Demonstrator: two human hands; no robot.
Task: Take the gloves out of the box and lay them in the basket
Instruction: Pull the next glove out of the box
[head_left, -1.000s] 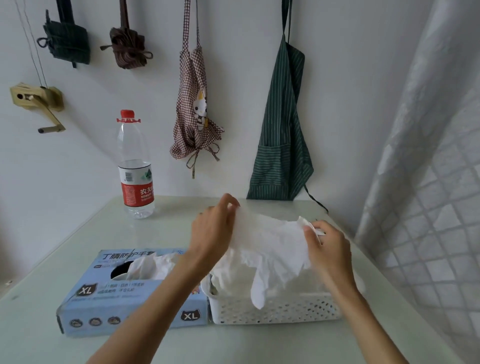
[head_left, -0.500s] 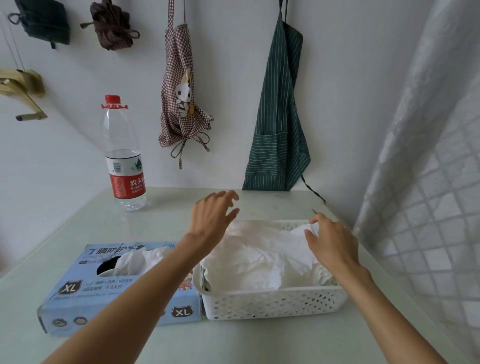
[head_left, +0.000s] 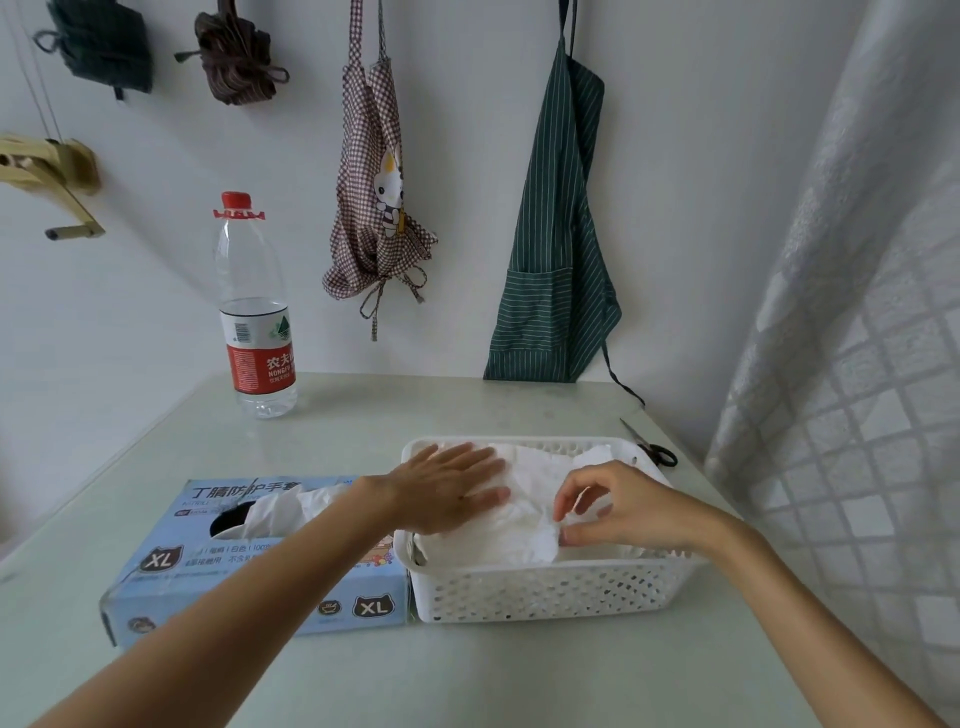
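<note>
A white perforated basket (head_left: 545, 592) sits on the table, filled with a pile of white gloves (head_left: 530, 499). Directly to its left lies a blue glove box (head_left: 208, 587) marked XL, with a white glove (head_left: 291, 506) poking out of its top slot. My left hand (head_left: 447, 493) lies flat, fingers spread, pressing on the gloves at the basket's left side. At the right side of the basket my right hand (head_left: 618, 506) has its fingertips on a crumpled edge of the top glove; whether it pinches it I cannot tell.
A water bottle (head_left: 254, 312) with a red cap stands at the back left of the table. Black-handled scissors (head_left: 652, 447) lie just behind the basket's right corner. Two aprons hang on the wall behind. A quilted curtain (head_left: 857, 364) hangs at the right.
A glove held up between both hands has been lowered into the basket. My left hand let go, then came down flat on the pile. My right hand stayed on the glove's edge.
</note>
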